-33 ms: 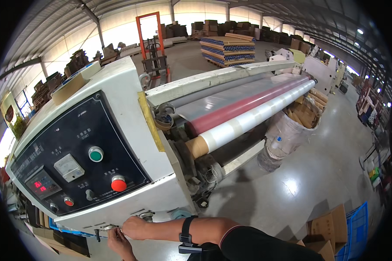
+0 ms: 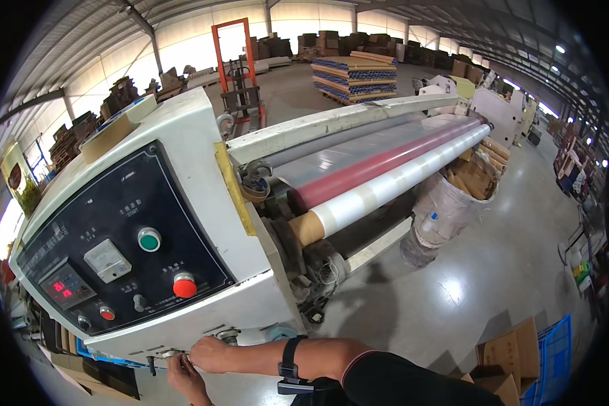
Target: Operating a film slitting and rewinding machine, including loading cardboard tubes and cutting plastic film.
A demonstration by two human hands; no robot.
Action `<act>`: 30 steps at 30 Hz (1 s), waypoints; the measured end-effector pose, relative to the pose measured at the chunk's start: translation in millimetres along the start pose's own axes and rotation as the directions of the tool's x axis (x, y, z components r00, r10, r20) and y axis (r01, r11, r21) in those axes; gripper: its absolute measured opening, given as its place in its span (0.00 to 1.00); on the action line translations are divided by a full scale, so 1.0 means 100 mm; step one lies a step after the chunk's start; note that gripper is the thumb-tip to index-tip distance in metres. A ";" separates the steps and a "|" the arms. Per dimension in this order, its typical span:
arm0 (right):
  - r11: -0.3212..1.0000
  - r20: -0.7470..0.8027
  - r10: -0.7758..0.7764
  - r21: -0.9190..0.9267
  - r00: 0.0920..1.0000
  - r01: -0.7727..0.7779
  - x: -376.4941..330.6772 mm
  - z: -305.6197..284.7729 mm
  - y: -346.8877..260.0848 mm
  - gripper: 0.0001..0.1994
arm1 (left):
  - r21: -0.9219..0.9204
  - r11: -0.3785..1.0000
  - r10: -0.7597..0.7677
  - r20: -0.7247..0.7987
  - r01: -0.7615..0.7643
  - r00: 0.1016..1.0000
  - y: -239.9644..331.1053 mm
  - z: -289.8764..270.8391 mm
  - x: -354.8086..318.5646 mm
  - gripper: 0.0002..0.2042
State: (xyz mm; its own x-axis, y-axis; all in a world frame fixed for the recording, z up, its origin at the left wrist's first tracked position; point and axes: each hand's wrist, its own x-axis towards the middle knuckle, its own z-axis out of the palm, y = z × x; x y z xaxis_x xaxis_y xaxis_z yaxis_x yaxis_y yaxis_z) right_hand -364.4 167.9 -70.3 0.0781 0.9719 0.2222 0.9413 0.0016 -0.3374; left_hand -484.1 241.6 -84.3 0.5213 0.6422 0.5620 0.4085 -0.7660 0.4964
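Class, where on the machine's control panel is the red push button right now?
In the head view, the red push button sits low on the black control panel, left of centre, below the green button and above the right hand.

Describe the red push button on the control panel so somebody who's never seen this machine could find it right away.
Start at the white machine and find its sloped black control panel. The red push button sits near the panel's lower right edge, below the green button. It is the biggest red knob there, a domed cap, far larger than the small red button to its left.
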 end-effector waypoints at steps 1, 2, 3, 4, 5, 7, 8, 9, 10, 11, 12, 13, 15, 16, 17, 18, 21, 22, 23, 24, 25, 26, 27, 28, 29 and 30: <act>1.000 -0.021 -0.003 0.004 1.000 0.003 -0.01 -0.02 0.00 0.06 | 0.002 1.000 0.000 0.000 0.000 1.000 0.00 0.00 0.00 0.03; 1.000 -0.021 -0.003 0.005 1.000 0.003 -0.01 -0.02 0.00 0.06 | -0.010 1.000 -0.001 0.003 0.002 1.000 0.01 0.00 -0.01 0.01; 1.000 -0.017 -0.007 -0.005 1.000 0.007 -0.01 -0.03 0.00 0.06 | -0.021 1.000 -0.001 0.007 0.001 1.000 0.01 0.01 -0.01 0.00; 1.000 -0.013 -0.011 -0.016 1.000 0.011 -0.01 -0.03 0.01 0.06 | -0.020 1.000 0.000 0.009 0.000 1.000 0.02 0.01 -0.01 0.00; 1.000 -0.013 -0.010 -0.015 1.000 0.009 -0.02 -0.04 0.01 0.06 | -0.029 1.000 -0.010 0.007 0.011 1.000 0.02 0.01 -0.01 0.01; 1.000 -0.005 -0.015 -0.010 1.000 0.015 -0.03 -0.11 -0.02 0.06 | -0.036 0.999 -0.021 0.004 0.021 1.000 -0.02 0.02 -0.01 0.01; 1.000 -0.005 -0.016 -0.009 1.000 0.016 -0.03 -0.11 -0.03 0.06 | -0.026 1.000 -0.015 0.007 0.016 1.000 -0.08 0.03 -0.02 0.01; 1.000 0.003 -0.017 -0.022 1.000 0.017 -0.03 -0.11 -0.03 0.06 | -0.018 1.000 -0.008 0.012 0.009 1.000 -0.09 0.03 -0.02 0.01; 0.999 0.011 -0.018 -0.035 1.000 0.018 -0.03 -0.11 -0.04 0.06 | -0.019 1.000 -0.009 0.013 0.009 1.000 -0.09 0.03 -0.02 0.01; 0.999 0.012 -0.017 -0.035 1.000 0.017 -0.03 -0.11 -0.05 0.06 | -0.023 1.000 -0.005 0.014 0.005 1.000 -0.09 0.03 -0.03 0.01; 0.999 0.024 -0.015 -0.035 1.000 0.015 -0.03 -0.10 -0.05 0.06 | -0.025 1.000 -0.003 0.013 0.003 1.000 -0.07 0.02 -0.02 0.01; 0.999 0.036 -0.012 -0.035 0.999 0.013 -0.03 -0.09 -0.05 0.06 | -0.025 1.000 -0.005 0.013 0.005 1.000 -0.05 0.00 -0.02 0.01; 1.000 0.029 -0.008 -0.027 1.000 0.009 -0.02 -0.06 -0.06 0.06 | -0.022 1.000 -0.013 -0.008 0.013 1.000 -0.01 -0.01 -0.02 0.03; 1.000 0.019 -0.002 -0.019 1.000 0.003 -0.02 -0.05 -0.06 0.06 | -0.021 1.000 -0.014 -0.007 0.014 1.000 -0.02 -0.01 -0.03 0.03; 1.000 0.020 -0.002 -0.016 1.000 0.002 -0.02 -0.03 -0.06 0.06 | -0.027 1.000 -0.004 -0.004 0.004 1.000 -0.03 -0.01 -0.04 0.02; 1.000 0.019 0.000 -0.010 1.000 0.001 -0.03 -0.05 -0.04 0.06 | -0.032 0.999 0.006 -0.002 -0.006 1.000 -0.05 0.01 -0.04 0.01; 1.000 0.022 0.003 -0.012 1.000 -0.002 -0.02 -0.04 -0.02 0.07 | -0.011 1.000 0.006 0.005 -0.006 1.000 -0.07 0.05 -0.03 0.01; 1.000 0.027 0.002 -0.026 1.000 -0.001 -0.01 -0.05 -0.03 0.07 | -0.019 1.000 0.005 0.000 -0.005 1.000 -0.07 0.04 -0.02 0.01; 0.999 0.029 0.003 -0.036 1.000 -0.002 0.00 -0.06 -0.03 0.07 | -0.033 0.999 -0.009 -0.002 0.009 1.000 -0.06 0.03 -0.01 0.01; 0.999 0.022 -0.001 -0.038 1.000 0.002 -0.01 -0.06 -0.01 0.07 | -0.035 0.999 -0.020 0.003 0.020 1.000 -0.05 0.05 0.00 0.01; 0.999 0.017 -0.007 -0.042 1.000 0.008 -0.02 -0.07 0.01 0.07 | -0.034 0.999 -0.019 0.004 0.019 1.000 -0.04 0.07 0.01 0.01; 0.999 0.015 -0.008 -0.043 1.000 0.009 -0.01 -0.09 0.04 0.07 | -0.039 0.999 -0.014 -0.002 0.014 1.000 -0.04 0.09 0.03 0.01; 1.000 0.013 -0.002 -0.031 1.000 0.003 -0.01 -0.06 0.04 0.07 | -0.043 0.999 -0.012 -0.004 0.012 1.000 -0.03 0.09 0.02 0.01; 1.000 0.011 -0.001 -0.020 1.000 0.001 0.00 -0.04 0.04 0.07 | -0.040 0.999 -0.017 -0.005 0.017 1.000 0.00 0.07 0.03 0.01; 1.000 0.015 -0.011 -0.019 1.000 0.011 0.02 -0.03 0.06 0.07 | -0.004 1.000 -0.009 0.005 0.009 1.000 0.02 0.04 0.04 0.02; 1.000 0.006 -0.014 -0.025 1.000 0.014 0.05 0.01 0.03 0.06 | 0.041 0.999 -0.012 0.013 0.011 1.000 0.02 -0.03 0.03 0.03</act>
State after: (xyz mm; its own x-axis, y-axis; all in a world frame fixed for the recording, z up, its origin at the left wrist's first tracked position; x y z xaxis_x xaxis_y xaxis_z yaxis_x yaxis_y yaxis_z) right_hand -361.2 172.8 -71.3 0.0626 0.9732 0.2211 0.9502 0.0096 -0.3115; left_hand -484.0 242.1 -79.0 0.5263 0.6508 0.5473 0.4448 -0.7592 0.4751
